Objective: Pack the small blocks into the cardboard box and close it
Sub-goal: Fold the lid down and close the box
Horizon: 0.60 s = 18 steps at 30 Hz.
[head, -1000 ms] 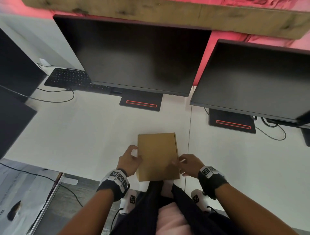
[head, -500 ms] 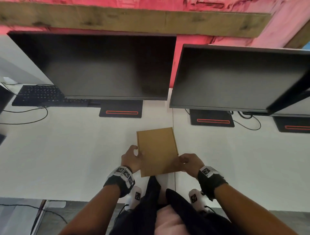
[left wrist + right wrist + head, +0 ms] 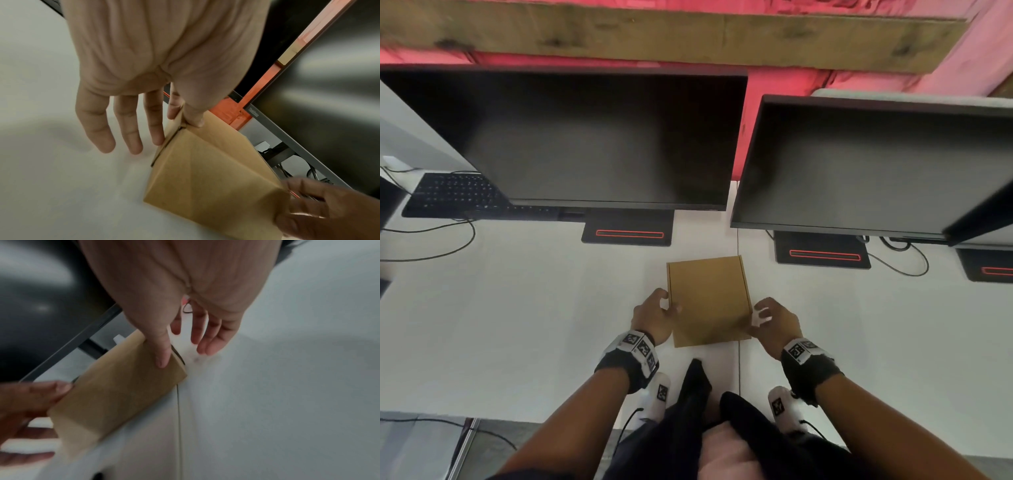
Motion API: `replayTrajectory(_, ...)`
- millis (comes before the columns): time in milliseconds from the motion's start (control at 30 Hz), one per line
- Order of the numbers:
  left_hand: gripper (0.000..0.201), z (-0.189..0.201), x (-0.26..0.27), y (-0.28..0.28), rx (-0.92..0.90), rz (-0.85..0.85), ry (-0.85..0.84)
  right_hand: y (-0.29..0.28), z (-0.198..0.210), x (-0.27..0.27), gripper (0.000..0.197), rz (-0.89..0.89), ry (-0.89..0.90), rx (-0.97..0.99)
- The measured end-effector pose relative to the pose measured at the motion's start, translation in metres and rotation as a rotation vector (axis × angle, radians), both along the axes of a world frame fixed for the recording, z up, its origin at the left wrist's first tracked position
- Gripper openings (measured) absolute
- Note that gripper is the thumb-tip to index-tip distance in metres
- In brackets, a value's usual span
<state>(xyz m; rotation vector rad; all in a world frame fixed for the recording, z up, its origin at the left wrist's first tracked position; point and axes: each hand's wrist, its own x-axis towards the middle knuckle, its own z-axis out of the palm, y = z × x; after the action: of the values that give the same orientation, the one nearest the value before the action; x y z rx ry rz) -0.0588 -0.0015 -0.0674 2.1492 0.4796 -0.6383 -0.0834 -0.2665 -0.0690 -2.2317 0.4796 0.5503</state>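
One box [image 3: 709, 301], closed, at the desk's centre. Two hands: the left hand [image 3: 652, 317] at the box's 9 o'clock, the right hand [image 3: 774, 320] at its 3 o'clock. Two monitors: one [image 3: 585, 137] at the box's 11 o'clock, the other [image 3: 876, 164] at 1 o'clock. Three stand bases with a red stripe: one [image 3: 628, 233] at 11 o'clock, one [image 3: 822, 253] at 2 o'clock, one [image 3: 989, 267] cut off at the right edge. One keyboard [image 3: 455, 195] at 10 o'clock. Two wristbands [image 3: 633, 356], one on each wrist.
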Motion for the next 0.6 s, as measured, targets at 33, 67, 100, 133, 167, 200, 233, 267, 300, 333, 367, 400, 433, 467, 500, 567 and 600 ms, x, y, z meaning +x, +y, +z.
replayTrajectory(33, 0.037, -0.001, 0.005, -0.001, 0.005, -0.007, 0.003, 0.001, 0.000, 0.005, 0.053, 0.035, -0.046, -0.043)
replayTrajectory(67, 0.036, -0.002, 0.010, -0.002, 0.008, -0.014, 0.008, 0.002, 0.000, 0.009, 0.066, 0.112, -0.104, -0.120)
replayTrajectory(100, 0.035, -0.002, 0.015, -0.003, 0.005, -0.018, 0.011, 0.003, -0.001, 0.014, 0.076, 0.227, -0.187, -0.227)
replayTrajectory(133, 0.034, -0.002, 0.020, -0.005, 0.002, -0.026, 0.015, 0.004, -0.001, 0.018, 0.082, 0.378, -0.278, -0.359)
replayTrajectory(167, 0.033, -0.003, 0.026, -0.007, -0.001, -0.040, 0.016, 0.006, -0.001, 0.023, 0.087, 0.530, -0.345, -0.472)
replayTrajectory(200, 0.033, -0.002, 0.032, -0.009, -0.003, -0.059, 0.019, 0.010, 0.000, 0.028, 0.090, 0.653, -0.375, -0.551)
replayTrajectory(233, 0.032, -0.002, 0.037, -0.012, -0.006, -0.074, 0.019, 0.015, 0.000, 0.033, 0.091, 0.747, -0.375, -0.597)
replayTrajectory(267, 0.031, -0.001, 0.042, -0.015, -0.012, -0.085, 0.022, 0.019, -0.003, 0.038, 0.092, 0.814, -0.360, -0.619)
replayTrajectory(300, 0.030, -0.001, 0.047, -0.018, -0.017, -0.094, 0.028, 0.024, -0.005, 0.042, 0.093, 0.854, -0.339, -0.629)
replayTrajectory(333, 0.028, -0.001, 0.051, -0.021, -0.020, -0.105, 0.037, 0.028, -0.009, 0.046, 0.094, 0.872, -0.324, -0.634)
replayTrajectory(367, 0.026, -0.001, 0.055, -0.023, -0.021, -0.117, 0.043, 0.032, -0.011, 0.050, 0.094, 0.871, -0.305, -0.636)
replayTrajectory(400, 0.025, 0.000, 0.057, -0.025, -0.022, -0.123, 0.049, 0.035, -0.012, 0.055, 0.093, 0.859, -0.299, -0.636)
replayTrajectory(433, 0.023, -0.001, 0.059, -0.025, -0.020, -0.125, 0.056, 0.038, -0.011, 0.059, 0.090, 0.847, -0.296, -0.641)
replayTrajectory(467, 0.021, -0.001, 0.061, -0.025, -0.021, -0.126, 0.060, 0.039, -0.011, 0.063, 0.086, 0.838, -0.306, -0.643)
replayTrajectory(500, 0.020, -0.002, 0.063, -0.026, -0.017, -0.133, 0.063, 0.040, -0.011, 0.067, 0.082, 0.833, -0.318, -0.649)
replayTrajectory(567, 0.020, -0.001, 0.065, -0.025, -0.012, -0.140, 0.064, 0.039, -0.010, 0.073, 0.075, 0.831, -0.340, -0.661)
replayTrajectory(600, 0.020, 0.002, 0.067, -0.025, -0.012, -0.140, 0.060, 0.039, -0.010, 0.074, 0.074, 0.830, -0.351, -0.666)
